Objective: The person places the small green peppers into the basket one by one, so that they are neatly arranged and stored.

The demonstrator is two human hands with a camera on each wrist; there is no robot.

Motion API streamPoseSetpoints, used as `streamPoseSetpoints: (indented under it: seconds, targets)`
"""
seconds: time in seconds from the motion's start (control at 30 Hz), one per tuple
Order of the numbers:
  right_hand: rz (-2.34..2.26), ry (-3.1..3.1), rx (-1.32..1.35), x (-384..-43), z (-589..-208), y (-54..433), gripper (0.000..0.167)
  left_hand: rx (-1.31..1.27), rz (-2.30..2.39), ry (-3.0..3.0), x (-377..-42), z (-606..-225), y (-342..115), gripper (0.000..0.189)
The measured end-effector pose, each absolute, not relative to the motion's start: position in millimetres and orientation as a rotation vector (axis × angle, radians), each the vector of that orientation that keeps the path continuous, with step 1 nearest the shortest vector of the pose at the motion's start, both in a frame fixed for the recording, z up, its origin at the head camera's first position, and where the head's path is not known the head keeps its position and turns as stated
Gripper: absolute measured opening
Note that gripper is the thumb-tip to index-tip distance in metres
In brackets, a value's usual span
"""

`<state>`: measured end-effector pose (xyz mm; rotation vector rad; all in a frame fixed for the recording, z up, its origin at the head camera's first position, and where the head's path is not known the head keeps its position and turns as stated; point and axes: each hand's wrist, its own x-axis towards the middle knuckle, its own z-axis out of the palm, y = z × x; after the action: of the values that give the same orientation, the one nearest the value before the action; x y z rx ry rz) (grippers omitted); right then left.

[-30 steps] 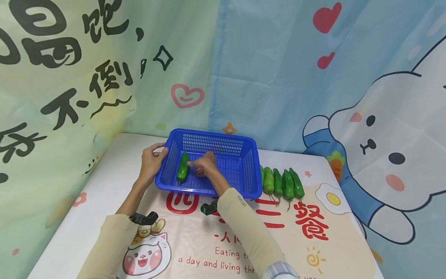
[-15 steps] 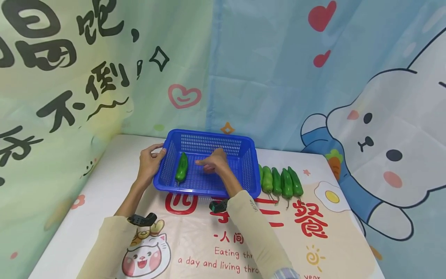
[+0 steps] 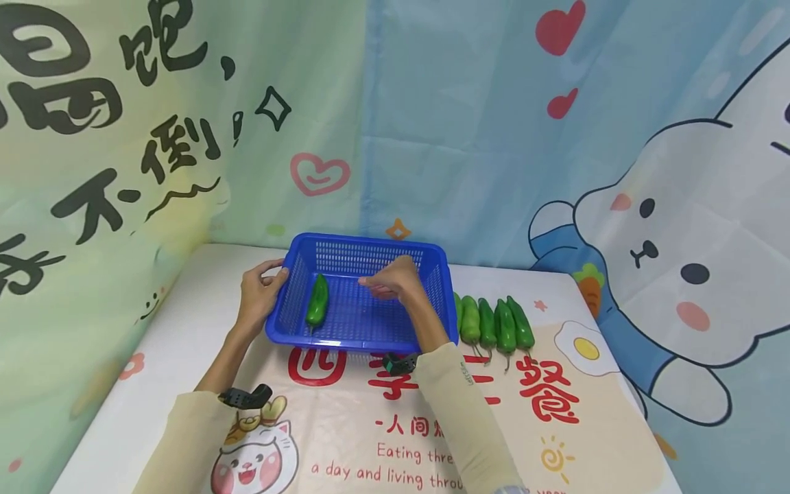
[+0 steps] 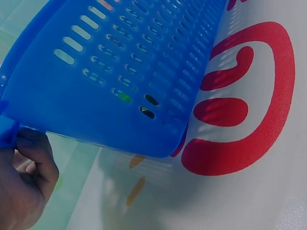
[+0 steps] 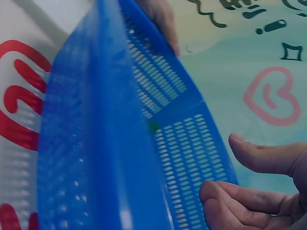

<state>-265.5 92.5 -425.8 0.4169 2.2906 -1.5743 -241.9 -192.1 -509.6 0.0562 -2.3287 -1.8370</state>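
A blue plastic basket (image 3: 364, 341) with slotted walls stands on the table, and one green pepper (image 3: 317, 300) lies inside near its left wall. My left hand (image 3: 259, 298) grips the basket's left rim; in the left wrist view, that hand (image 4: 29, 182) has its fingers curled at the rim. Over the basket's right half is my right hand (image 3: 398, 280), holding nothing and apart from the pepper. The right wrist view shows this hand (image 5: 259, 191) with the thumb stretched out, separate from the loosely bent fingers. Only a green speck of the pepper appears there, behind the basket wall.
Several green peppers (image 3: 496, 326) lie side by side on the table just right of the basket, the leftmost partly hidden by it. A printed mat (image 3: 370, 412) covers the table (image 3: 179, 329). Patterned curtains (image 3: 432, 137) hang behind the table's back edge.
My right hand has moved right, away from the pepper in the basket. That pepper stays near the left wall, and my left hand keeps its grip on the rim.
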Motion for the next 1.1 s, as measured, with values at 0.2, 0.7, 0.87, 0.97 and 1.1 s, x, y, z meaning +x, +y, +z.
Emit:
streamPoseSetpoints:
  seconds: [0.2,0.7,0.87,0.97,1.1]
  targets:
    - [-1.578,2.301,0.387,-263.7,-417.5,115.0,0.05,0.044,-1.863,-2.318,-242.6,-510.5,-188.7,0.043]
    - [-1.624,2.379,0.321,-249.6,-408.1,173.0,0.044,0.037,-1.861,-2.328,-239.1,-508.2,-194.3,0.046]
    - [-1.676,2.372,0.35,-245.9,-407.5,202.2,0.049,0.024,-1.845,-2.327,-239.6,-508.7,-193.8,0.046]
    - [-1.702,2.357,0.39,-244.6,-406.4,218.9,0.052,0.02,-1.854,-2.325,-240.0,-508.4,-193.3,0.046]
    - [-1.738,2.335,0.446,-243.0,-403.5,238.2,0.057,0.013,-1.866,-2.321,-238.0,-509.6,-192.1,0.046]
